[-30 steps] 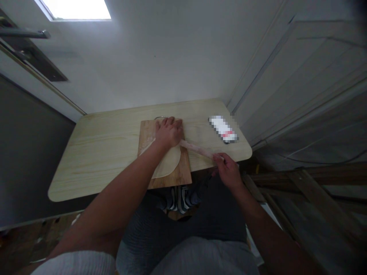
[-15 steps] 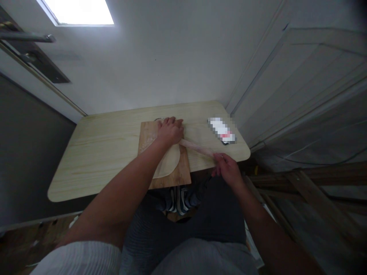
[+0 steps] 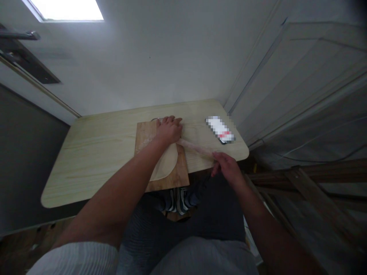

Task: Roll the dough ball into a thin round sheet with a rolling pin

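A thin sheet of dough (image 3: 166, 165) lies on a wooden cutting board (image 3: 180, 176), partly covered by my left forearm. My left hand (image 3: 169, 130) rests palm down near the board's far right edge, its fingers stretched out and slightly apart. Under that hand runs a pale, floury rolling pin (image 3: 197, 147), slanting from the board towards the table's front right. The part beneath the palm is hidden. At the pin's near end, my right hand (image 3: 228, 165) holds it between fingers and thumb.
The board sits on a light wood-grain table (image 3: 94, 152) against a white door. To the right lies a phone (image 3: 220, 130) with a blurred screen. A wooden frame (image 3: 315, 187) stands beside the table's right end. My legs are below the front edge.
The whole view has shifted slightly, with the table sitting a little further left. Both hands keep nearly the same places on the rolling pin; the right fingers look a bit straighter.
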Demonstrator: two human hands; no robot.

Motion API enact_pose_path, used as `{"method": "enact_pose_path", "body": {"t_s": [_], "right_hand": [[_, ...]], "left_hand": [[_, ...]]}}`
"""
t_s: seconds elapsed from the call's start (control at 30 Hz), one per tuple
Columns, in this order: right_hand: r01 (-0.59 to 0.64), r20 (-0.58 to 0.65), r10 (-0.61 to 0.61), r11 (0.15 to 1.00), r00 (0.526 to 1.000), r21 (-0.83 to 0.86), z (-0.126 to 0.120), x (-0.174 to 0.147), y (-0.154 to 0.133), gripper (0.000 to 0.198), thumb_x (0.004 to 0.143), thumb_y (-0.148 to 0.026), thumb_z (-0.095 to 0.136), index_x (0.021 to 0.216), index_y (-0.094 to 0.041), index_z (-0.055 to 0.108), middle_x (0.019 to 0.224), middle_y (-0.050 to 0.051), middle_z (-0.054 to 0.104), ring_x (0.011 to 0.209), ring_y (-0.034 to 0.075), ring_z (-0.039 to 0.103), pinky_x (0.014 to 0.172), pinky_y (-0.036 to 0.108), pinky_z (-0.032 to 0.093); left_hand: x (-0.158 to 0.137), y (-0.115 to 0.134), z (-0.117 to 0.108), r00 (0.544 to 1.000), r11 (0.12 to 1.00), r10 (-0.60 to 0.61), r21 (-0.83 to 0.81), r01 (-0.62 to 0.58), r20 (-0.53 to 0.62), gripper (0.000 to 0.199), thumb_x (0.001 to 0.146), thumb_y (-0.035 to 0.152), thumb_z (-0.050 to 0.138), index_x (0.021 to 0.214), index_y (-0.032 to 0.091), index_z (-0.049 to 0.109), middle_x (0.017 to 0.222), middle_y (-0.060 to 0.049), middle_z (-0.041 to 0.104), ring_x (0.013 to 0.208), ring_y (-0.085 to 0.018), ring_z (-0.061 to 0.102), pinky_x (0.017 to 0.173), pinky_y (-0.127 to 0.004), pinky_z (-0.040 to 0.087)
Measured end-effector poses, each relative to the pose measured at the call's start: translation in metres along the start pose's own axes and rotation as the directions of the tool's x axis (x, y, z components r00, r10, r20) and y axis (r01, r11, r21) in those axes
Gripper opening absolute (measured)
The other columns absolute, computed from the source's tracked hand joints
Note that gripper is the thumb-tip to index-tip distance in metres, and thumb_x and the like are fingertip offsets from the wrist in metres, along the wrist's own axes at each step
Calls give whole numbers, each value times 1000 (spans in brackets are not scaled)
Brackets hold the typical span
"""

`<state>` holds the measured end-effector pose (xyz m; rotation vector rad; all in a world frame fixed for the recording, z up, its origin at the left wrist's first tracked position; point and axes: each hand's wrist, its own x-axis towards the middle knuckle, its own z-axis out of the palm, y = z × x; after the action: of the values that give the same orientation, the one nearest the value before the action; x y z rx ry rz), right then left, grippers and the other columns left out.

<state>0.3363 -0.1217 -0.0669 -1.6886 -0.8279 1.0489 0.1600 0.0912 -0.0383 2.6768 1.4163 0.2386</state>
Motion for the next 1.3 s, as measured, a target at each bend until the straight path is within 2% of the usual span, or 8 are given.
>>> {"method": "enact_pose_path", "body": {"t_s": [0.17, 0.3, 0.53, 0.77, 1.0, 1.17, 1.3], "right_hand": [[48, -27, -51, 994, 998, -96, 1, -6, -1, 45, 86, -64, 58, 92, -19, 64, 44, -4, 59, 44, 17, 61, 52, 25, 46], [110, -40, -117, 982, 992, -153, 4, -13, 4, 50, 86, -67, 56, 97, -19, 64, 46, -5, 56, 47, 17, 61, 56, 27, 47], [162, -50, -177, 963, 983, -215, 13, -26, 13, 50, 88, -66, 53, 104, -19, 61, 58, -4, 59, 53, 17, 61, 57, 27, 48], [166, 4, -171, 951, 985, -260, 16, -50, 15, 49, 90, -62, 51, 110, -19, 64, 67, -1, 63, 62, 18, 63, 60, 28, 49], [206, 84, -189, 919, 978, -336, 21, -69, 10, 44, 89, -59, 56, 106, -21, 69, 75, 2, 69, 64, 17, 62, 59, 27, 46], [222, 158, -174, 899, 972, -377, 25, -71, 2, 41, 87, -58, 61, 97, -21, 72, 75, 1, 69, 66, 17, 60, 61, 27, 44], [251, 175, -197, 888, 965, -386, 20, -62, -8, 42, 87, -60, 60, 88, -19, 72, 68, 0, 64, 64, 16, 57, 58, 26, 41]], "left_hand": [[-17, -1, -3, 999, 1000, 17, -20, -18, -29, 51, 101, 40, 25, 146, 29, 47, 151, -10, 48, 139, -32, 40, 113, -64, 26], [-37, -3, -5, 999, 999, 12, -31, -14, -42, 53, 101, 39, 27, 150, 26, 43, 157, -11, 42, 144, -33, 34, 115, -67, 21], [-78, -8, -9, 998, 1000, 3, -19, -5, -63, 53, 103, 42, 21, 145, 24, 48, 159, -7, 41, 147, -30, 33, 118, -65, 20], [-128, -14, -8, 994, 1000, -3, -18, 1, -111, 57, 105, 44, 17, 153, 21, 38, 158, -8, 44, 148, -26, 34, 121, -57, 20], [-181, -22, -9, 994, 997, -25, -69, 18, -103, 55, 104, 47, 26, 154, 25, 34, 157, -8, 45, 149, -26, 33, 122, -55, 19], [-188, -20, -4, 988, 996, -75, -64, 67, -135, 69, 101, 52, 34, 160, 20, 17, 160, -12, 39, 150, -26, 32, 122, -54, 22], [-183, -24, -4, 986, 995, -102, -9, 102, -128, 68, 100, 57, 31, 158, 21, 25, 161, -11, 37, 151, -28, 29, 121, -57, 23]]}}
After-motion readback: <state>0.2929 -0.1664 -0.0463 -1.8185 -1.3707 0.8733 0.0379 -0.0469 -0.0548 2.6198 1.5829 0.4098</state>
